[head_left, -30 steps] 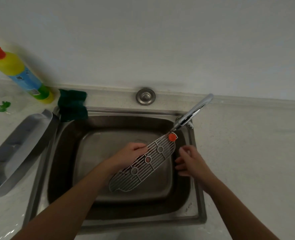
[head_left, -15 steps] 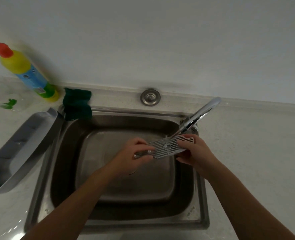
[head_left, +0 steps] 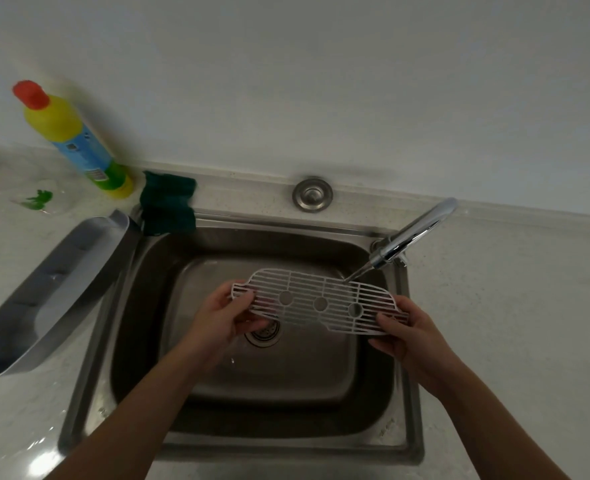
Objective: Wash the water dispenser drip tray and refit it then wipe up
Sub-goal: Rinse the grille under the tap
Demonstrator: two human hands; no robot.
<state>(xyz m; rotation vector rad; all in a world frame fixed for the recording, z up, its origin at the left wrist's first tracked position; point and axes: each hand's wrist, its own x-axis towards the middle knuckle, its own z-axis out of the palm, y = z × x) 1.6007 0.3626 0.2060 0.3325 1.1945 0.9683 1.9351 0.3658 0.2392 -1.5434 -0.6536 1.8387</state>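
Grille (head_left: 316, 301) is white and slotted, with three round holes. It is held roughly flat over the sink (head_left: 401, 393), above the basin, and both hands are on it.

Left hand (head_left: 224, 318) pinches the grille's left end, thumb on top and fingers curled under. Right hand (head_left: 404, 336) grips the right end the same way, thumb on the top face and fingers beneath. Both forearms reach in from the bottom of the view.

Tap (head_left: 415, 233) sits at the sink's back right corner with its spout angled down-left. A thin water stream (head_left: 357, 273) lands on the grille's far edge, right of the middle. Drain (head_left: 262, 332) shows in the basin floor, partly hidden under the left hand.

Tray (head_left: 54, 292) is grey, long and curved. It lies on the counter (head_left: 511, 323) left of the sink, its near end against the sink's left rim, well apart from the grille.

A dark green cloth (head_left: 167, 207) hangs over the sink's back left corner. Bottle (head_left: 75, 140), yellow with a red cap and blue label, stands just left of the cloth by the wall. A metal plug (head_left: 312, 195) sits on the ledge behind the sink. At far left is a small green-marked clear item (head_left: 37, 199); what it is cannot be told.
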